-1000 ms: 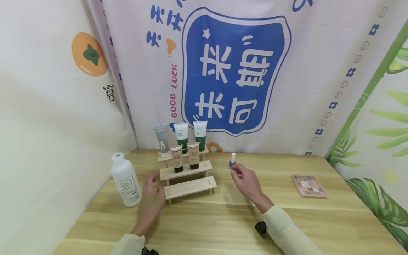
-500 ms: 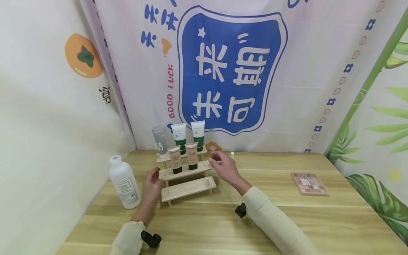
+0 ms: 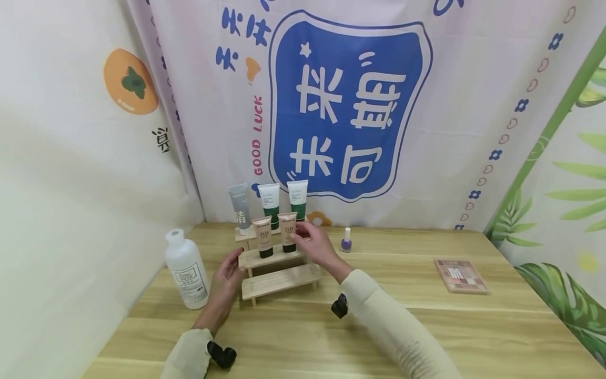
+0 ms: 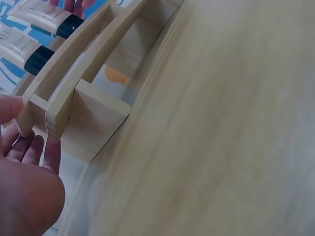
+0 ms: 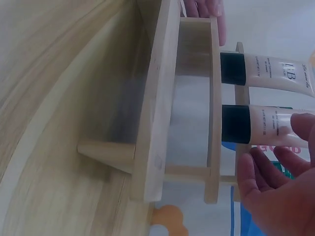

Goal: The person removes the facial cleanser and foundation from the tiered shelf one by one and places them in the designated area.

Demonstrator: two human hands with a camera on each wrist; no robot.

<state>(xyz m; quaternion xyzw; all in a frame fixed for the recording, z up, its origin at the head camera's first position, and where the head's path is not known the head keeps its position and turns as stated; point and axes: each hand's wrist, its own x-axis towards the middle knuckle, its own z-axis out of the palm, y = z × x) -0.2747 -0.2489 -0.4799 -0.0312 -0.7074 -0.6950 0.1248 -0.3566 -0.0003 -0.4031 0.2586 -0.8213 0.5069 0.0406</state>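
Here's the right BB tube [image 3: 286, 226], upright on the middle step of the wooden stand [image 3: 281, 281], and the right hand [image 3: 317, 245] has just swung over to it, away from the purple nail polish [image 3: 346, 243] it was beside a second ago. That leaves the polish standing alone on the bench [image 3: 284, 337], and the attention, I'd judge, is now on squaring up this tube. The right grip looks to be pinching it, thumb across the front, fingers curled at its right edge, forearm reaching in diagonally. Across the stand, the left hand [image 3: 224, 279] grips the left end of the steps, thumb above, fingers below, as if bracing. The left BB tube [image 3: 262, 237] stands just beside; behind, on the top step, the grey tube [image 3: 240, 208] and two white-and-green tubes [image 3: 270, 196]. Farther out: white bottle [image 3: 186, 271] left, palette [image 3: 461, 275] well right.
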